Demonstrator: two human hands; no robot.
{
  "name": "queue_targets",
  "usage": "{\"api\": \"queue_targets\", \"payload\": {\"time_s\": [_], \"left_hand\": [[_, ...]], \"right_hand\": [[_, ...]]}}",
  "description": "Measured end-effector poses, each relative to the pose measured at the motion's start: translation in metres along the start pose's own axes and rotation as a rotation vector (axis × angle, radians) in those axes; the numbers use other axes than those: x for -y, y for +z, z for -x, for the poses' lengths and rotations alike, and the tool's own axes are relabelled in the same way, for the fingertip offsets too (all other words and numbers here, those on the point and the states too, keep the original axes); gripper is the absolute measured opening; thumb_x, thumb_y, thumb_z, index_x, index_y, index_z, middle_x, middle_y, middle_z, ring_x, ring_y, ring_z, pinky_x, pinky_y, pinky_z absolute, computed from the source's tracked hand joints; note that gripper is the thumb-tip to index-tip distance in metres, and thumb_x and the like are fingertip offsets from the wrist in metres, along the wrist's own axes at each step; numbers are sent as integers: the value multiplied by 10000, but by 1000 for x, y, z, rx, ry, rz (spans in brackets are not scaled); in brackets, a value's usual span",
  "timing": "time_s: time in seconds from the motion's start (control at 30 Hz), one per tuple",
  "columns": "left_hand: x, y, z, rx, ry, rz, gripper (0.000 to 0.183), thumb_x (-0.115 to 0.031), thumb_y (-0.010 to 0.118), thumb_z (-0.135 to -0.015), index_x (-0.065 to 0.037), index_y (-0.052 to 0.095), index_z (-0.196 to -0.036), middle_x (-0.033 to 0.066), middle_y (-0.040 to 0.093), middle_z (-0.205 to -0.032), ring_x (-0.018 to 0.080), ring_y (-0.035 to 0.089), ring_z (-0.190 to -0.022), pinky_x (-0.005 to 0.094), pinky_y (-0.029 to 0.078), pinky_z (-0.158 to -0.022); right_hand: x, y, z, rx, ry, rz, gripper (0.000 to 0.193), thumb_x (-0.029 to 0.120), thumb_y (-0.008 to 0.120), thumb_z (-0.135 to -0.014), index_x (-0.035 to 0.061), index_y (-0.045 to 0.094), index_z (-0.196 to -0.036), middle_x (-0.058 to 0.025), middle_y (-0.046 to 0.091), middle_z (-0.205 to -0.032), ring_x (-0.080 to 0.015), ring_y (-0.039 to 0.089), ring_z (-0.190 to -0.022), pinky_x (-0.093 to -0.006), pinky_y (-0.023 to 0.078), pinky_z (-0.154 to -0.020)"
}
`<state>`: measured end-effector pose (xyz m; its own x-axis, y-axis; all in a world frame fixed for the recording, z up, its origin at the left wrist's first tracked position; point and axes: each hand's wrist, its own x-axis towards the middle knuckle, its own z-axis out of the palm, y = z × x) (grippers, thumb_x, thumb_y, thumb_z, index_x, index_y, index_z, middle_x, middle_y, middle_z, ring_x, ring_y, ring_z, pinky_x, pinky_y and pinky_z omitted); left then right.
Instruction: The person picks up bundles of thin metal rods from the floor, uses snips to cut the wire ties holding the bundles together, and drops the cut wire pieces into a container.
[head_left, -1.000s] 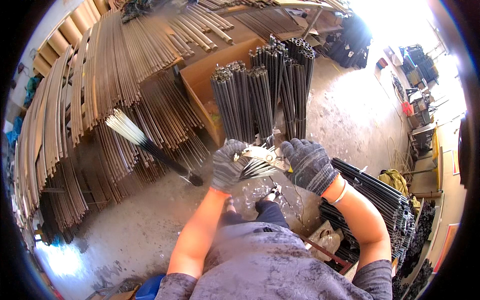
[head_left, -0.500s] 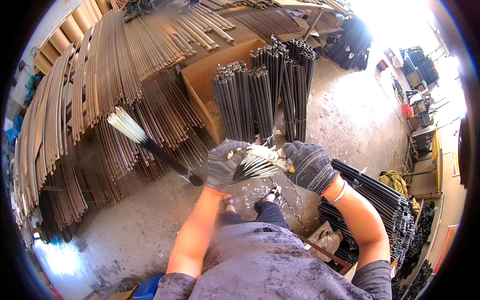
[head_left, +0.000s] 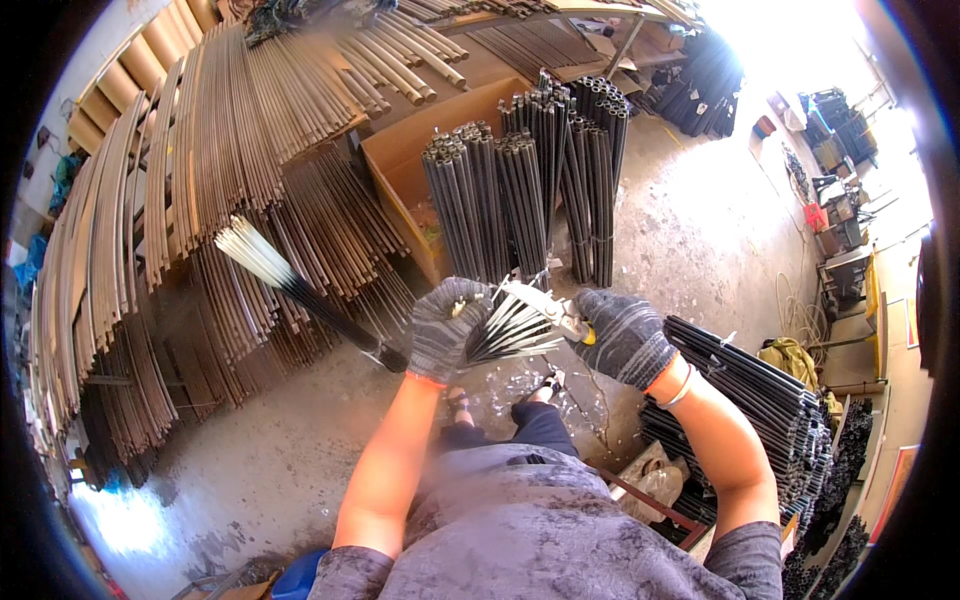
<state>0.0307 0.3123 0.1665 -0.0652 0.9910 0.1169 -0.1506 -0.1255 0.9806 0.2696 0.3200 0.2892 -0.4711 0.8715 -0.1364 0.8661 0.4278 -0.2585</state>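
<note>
My left hand [head_left: 440, 325], in a dark grey knit glove, is closed around a bundle of thin black rods with white ends [head_left: 335, 315]. One end of the bundle juts out to the left. At the other end, right of my fist, the white tips fan apart. My gloved right hand [head_left: 625, 335] is wrapped round the handles of a pair of pliers [head_left: 560, 314], which show some yellow. The metal jaws lie across the upper white tips; whether they grip one is too small to tell.
Bundles of dark tubes [head_left: 480, 205] stand upright ahead, beside a cardboard box [head_left: 395, 190]. Long brown rods [head_left: 215, 150] lie on racks at the left. Black rods [head_left: 750, 410] are stacked close by my right arm. White scraps litter the floor [head_left: 300, 440] near my feet.
The pliers' jaws have shifted slightly right and up along the white tips. My left hand keeps its hold on the bundle, almost unmoved.
</note>
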Motion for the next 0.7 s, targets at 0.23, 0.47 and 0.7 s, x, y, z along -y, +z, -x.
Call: {"api": "queue_targets", "payload": {"time_s": [0.23, 0.47, 0.7], "left_hand": [[-6, 2, 2, 39, 117, -79, 181, -1, 720, -776, -24, 696, -954, 46, 659, -937, 151, 610, -888, 288, 484, -816], [9, 5, 0, 20, 179, -47, 167, -48, 739, -781, -2, 709, -938, 84, 668, -893, 188, 626, -857, 299, 497, -773], [7, 2, 2, 6, 119, -45, 176, -32, 720, -793, -18, 708, -968, 36, 666, -921, 145, 615, -867, 277, 480, -794]], "right_hand": [[9, -6, -8, -150, -175, 326, 614, 285, 755, -651, 27, 545, -1166, -145, 569, -1071, -314, 572, -973, -418, 459, -844], [7, 1, -11, -127, -212, 253, 568, 268, 745, -654, 45, 554, -1140, -121, 572, -1003, -300, 585, -945, -416, 474, -805], [8, 1, -15, -125, -213, 282, 544, 278, 736, -661, 54, 554, -1122, -115, 576, -989, -295, 589, -937, -412, 476, -795]]}}
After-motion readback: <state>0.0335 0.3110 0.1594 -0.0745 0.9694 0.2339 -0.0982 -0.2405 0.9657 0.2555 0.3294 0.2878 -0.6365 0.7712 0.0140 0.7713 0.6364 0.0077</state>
